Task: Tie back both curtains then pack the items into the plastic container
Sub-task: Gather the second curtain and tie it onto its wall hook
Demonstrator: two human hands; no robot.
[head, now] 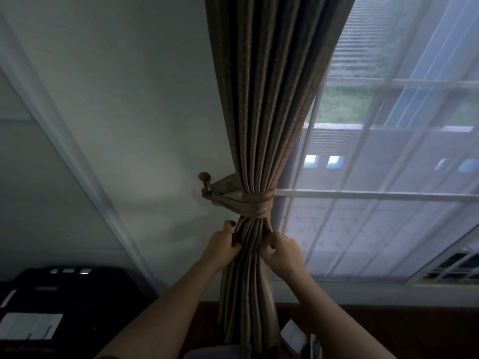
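At frame centre, our left hand and right hand each gripped folds of the brown curtain just below the tieback hooked on the wall knob; we judged gentle, even downward tugs would neaten the pleats.

The single wide-angle head camera faces forward, tilted, close to the gathered curtain at centre, with wall left and window right.
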